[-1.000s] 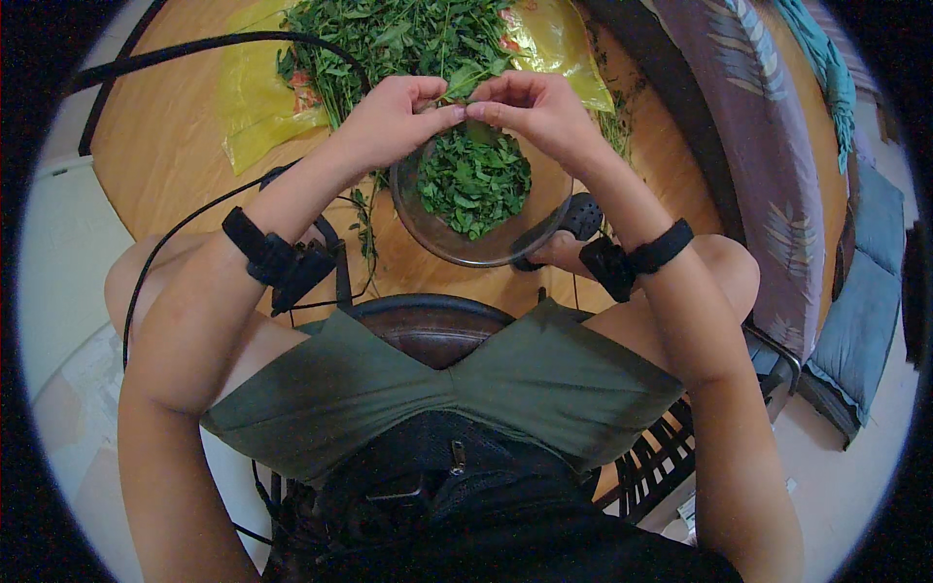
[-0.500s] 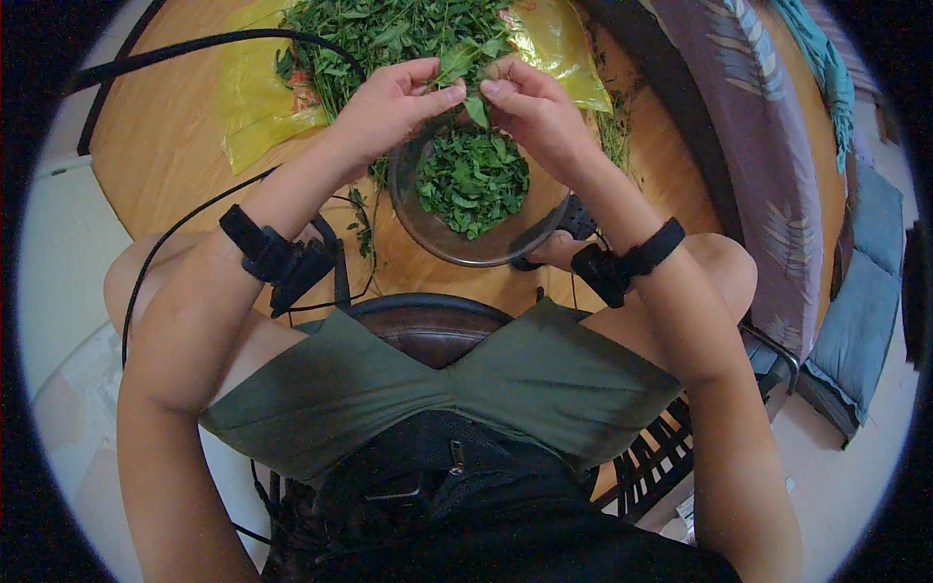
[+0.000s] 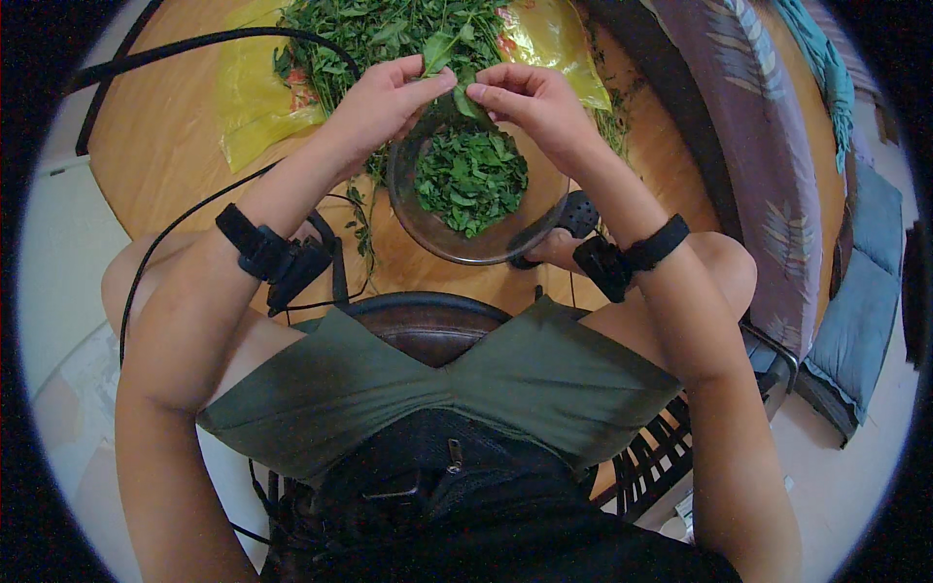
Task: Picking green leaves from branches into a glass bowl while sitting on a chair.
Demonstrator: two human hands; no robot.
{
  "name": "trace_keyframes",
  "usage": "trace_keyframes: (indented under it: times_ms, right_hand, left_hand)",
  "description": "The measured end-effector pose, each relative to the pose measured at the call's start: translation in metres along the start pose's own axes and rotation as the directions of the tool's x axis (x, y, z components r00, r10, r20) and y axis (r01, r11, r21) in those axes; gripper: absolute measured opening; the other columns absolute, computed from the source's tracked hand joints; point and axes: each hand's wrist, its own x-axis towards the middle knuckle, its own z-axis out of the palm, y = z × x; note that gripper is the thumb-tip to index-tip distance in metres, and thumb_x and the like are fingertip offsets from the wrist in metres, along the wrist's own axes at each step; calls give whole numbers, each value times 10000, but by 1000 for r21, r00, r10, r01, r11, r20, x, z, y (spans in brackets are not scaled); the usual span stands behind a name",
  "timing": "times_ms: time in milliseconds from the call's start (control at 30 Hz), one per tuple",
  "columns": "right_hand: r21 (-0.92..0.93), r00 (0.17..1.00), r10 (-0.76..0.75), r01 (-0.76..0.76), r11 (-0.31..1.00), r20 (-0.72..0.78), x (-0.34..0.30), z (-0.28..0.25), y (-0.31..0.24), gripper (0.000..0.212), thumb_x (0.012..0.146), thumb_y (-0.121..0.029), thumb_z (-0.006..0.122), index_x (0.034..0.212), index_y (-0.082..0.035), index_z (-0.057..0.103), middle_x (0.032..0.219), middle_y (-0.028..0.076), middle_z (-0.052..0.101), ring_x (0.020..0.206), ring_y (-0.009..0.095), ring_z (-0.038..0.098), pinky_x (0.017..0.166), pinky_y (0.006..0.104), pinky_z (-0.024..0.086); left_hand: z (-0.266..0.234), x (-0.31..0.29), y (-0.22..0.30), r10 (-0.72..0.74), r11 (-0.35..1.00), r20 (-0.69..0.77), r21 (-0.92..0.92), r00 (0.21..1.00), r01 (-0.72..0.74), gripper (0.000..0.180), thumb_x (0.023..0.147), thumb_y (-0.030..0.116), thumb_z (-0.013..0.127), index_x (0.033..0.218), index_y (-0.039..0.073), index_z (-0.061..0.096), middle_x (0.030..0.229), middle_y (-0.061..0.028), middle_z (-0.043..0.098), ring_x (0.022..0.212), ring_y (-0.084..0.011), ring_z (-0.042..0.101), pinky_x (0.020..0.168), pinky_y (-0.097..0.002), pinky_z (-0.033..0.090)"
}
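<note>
Over the far rim of a clear bowl [image 3: 418,238], my two hands are close together. My left hand [image 3: 394,97] pinches a leafy green sprig [image 3: 437,51] between thumb and fingers. In my right hand [image 3: 535,105], thumb and fingertips are closed on a green leaf [image 3: 466,101]. Whether that leaf is still joined to the sprig, I cannot tell. Loose picked leaves [image 3: 471,180] fill part of the bowl below. Beyond my hands lies a large heap of leafy stems [image 3: 389,34] on a yellow plastic bag [image 3: 258,102].
The bowl stands on a wooden surface [image 3: 146,175]. A black cable [image 3: 204,44] arches across the upper left, and a thinner one runs by my left forearm. Stray stems [image 3: 362,228] lie left of the bowl. A patterned cloth [image 3: 748,175] hangs at the right, beside a blue cushion [image 3: 855,301].
My right hand has shifted slightly left and toward me, with a leaf now at its fingertips. My left hand has moved a little to the left, still pinching the sprig.
</note>
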Motion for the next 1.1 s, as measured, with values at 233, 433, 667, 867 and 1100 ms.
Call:
trace_keyframes:
  times_ms: [233, 433, 667, 867, 1100]
  right_hand:
    - [-150, 997, -82, 83, 985, 13, 0, 2, 6, 202, 867, -170, 674, 1010, -31, 636, 856, -21, 627, 775, 59, 565, 734, 217, 463]
    - [45, 973, -224, 227, 973, -55, 0, 10, 5, 161, 865, -140, 657, 978, -33, 618, 785, -37, 602, 687, 54, 545, 636, 211, 459]
    - [-70, 969, -219, 212, 975, -117, 7, -5, 15, 150, 835, -166, 667, 900, -32, 652, 768, 20, 654, 701, 119, 611, 653, 283, 499]
    - [-832, 998, 28, -61, 551, -54, 4, -31, 11, 295, 792, -230, 704, 945, 19, 667, 775, 91, 675, 741, 141, 622, 708, 295, 499]
    - [-618, 992, -106, 128, 776, 72, 0, -21, 2, 321, 884, -282, 645, 1031, 1, 678, 846, 61, 690, 789, 103, 623, 708, 249, 488]
  left_hand:
    - [1, -2, -7, 2, 998, 42, 63, 999, -5, 234, 903, 353, 594, 1037, 162, 605, 672, 111, 435, 555, -14, 358, 481, -196, 263]
    - [-4, 0, -6, -83, 996, 46, -20, 995, 84, 212, 894, 327, 604, 1061, 196, 605, 691, 115, 448, 569, -9, 381, 486, -181, 280]
    - [-5, 0, -5, -99, 992, 9, -72, 995, 99, 208, 893, 339, 605, 1060, 215, 600, 682, 119, 431, 553, -7, 376, 478, -167, 289]
    - [-8, -1, -5, -66, 993, 40, -96, 997, 70, 165, 911, 305, 589, 1018, 181, 571, 657, 112, 382, 530, -10, 340, 453, -184, 251]
    - [-3, -1, -2, -87, 991, 55, -97, 995, 92, 160, 917, 300, 571, 1021, 179, 557, 672, 109, 386, 561, -16, 342, 476, -188, 244]
